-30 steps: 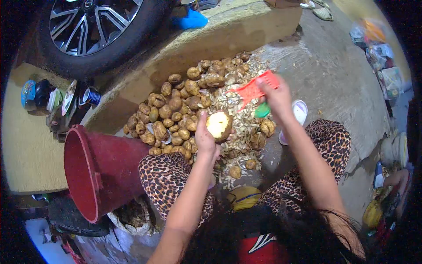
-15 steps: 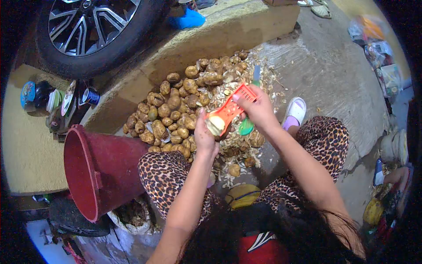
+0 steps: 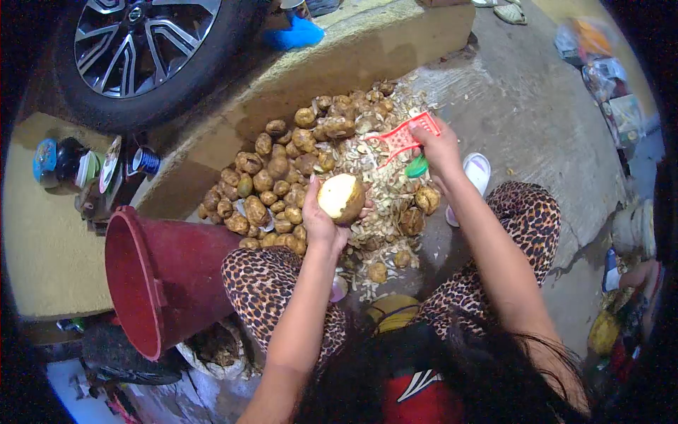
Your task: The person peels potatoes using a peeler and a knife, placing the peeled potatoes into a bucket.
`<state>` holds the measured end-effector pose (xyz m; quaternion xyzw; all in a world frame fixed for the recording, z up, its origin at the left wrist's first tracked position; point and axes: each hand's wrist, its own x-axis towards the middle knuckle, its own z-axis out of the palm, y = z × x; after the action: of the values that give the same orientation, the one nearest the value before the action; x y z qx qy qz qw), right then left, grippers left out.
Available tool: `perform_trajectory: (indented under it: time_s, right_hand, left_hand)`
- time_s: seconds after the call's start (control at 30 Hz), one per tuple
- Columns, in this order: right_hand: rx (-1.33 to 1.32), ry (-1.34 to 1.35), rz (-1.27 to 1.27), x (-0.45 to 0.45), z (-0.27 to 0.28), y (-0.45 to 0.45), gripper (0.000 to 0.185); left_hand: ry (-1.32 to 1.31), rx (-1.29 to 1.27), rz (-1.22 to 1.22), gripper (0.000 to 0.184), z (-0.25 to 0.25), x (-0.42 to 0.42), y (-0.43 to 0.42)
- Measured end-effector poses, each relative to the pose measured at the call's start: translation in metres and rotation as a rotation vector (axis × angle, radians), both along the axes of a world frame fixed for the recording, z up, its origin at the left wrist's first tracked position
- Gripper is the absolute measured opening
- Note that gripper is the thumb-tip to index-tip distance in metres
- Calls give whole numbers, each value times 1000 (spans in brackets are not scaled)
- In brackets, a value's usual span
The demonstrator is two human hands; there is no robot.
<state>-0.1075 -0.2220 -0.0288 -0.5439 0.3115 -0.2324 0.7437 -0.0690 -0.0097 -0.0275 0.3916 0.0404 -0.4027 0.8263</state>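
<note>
My left hand is wrapped round a partly peeled potato, its pale bare side facing up and brown skin left on the right. My right hand grips a red peeler by its handle, up and to the right of the potato and apart from it. A green thing shows just below the peeler, against my right hand; how it is held is hidden. Behind the hands lies a heap of brown potatoes, with pale peelings spread along its right side.
A dark red bucket lies tipped beside my left knee. A wheel stands at the upper left above a concrete ledge. One white shoe is by my right knee. Part of another person shows at the right edge.
Half a second ago the peeler was against the potato; now it is away, up and to the right. The potato's peeled side has come back into view.
</note>
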Motion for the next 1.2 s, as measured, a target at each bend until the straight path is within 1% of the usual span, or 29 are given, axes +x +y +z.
perform_trajectory:
  time_s: [0.07,0.13,0.17,0.27,0.3,0.4,0.43,0.53,0.57,0.67,0.7,0.77,0.8,0.83,0.93,1.0,1.03,1.1,1.13,1.17,1.2]
  right_hand:
    - [-26,-50,69,0,-1,4,13]
    - [-49,-60,174,-5,18,28,17]
    - [-70,-62,200,-6,20,33,17]
    - [-40,-158,215,-6,11,50,16]
    - [-66,-108,271,-8,14,57,17]
    - [-150,-169,292,-11,11,80,18]
    - [-131,-155,261,-12,18,83,19]
    - [-437,-143,198,-3,12,78,20]
    - [-308,-109,265,-7,13,72,22]
    - [-269,-72,316,-8,17,61,21]
    - [-274,-73,223,-3,4,51,20]
    - [-317,-107,35,1,3,4,21]
    - [-335,-131,-65,4,13,-6,21]
    - [-303,-135,-5,4,15,-4,21]
    - [-194,-109,172,-3,31,28,21]
    - [-107,-73,271,-9,37,61,20]
    - [-147,-72,277,-9,31,62,20]
    - [-229,-82,287,-4,10,59,19]
    - [-338,-83,184,0,7,44,19]
    - [-443,-83,82,2,4,20,19]
    - [-546,-80,-23,3,8,11,19]
  left_hand:
    - [51,42,41,55,5,1,-3]
    - [141,95,128,52,5,1,-9]
    - [185,121,173,50,5,2,-10]
    - [309,40,166,45,1,8,-3]
    - [352,-8,222,43,1,9,-4]
    - [305,-113,223,41,1,8,-3]
    - [296,-87,273,40,1,7,-4]
    - [316,-60,363,32,-2,8,-6]
    - [306,-51,363,27,-6,11,-7]
    - [306,18,340,34,2,6,-12]
    - [315,62,389,31,-1,7,-11]
    - [247,5,259,31,0,7,6]
    - [205,-22,190,30,2,9,10]
    - [235,91,305,32,4,8,2]
    - [271,70,319,33,-3,11,0]
    - [280,-19,285,30,0,8,-5]
    - [282,-62,267,28,1,7,-6]
    - [294,-9,289,29,0,2,-6]
    - [297,12,299,29,0,3,-6]
    - [267,37,251,34,-7,5,-2]
    - [248,64,267,34,-8,6,0]
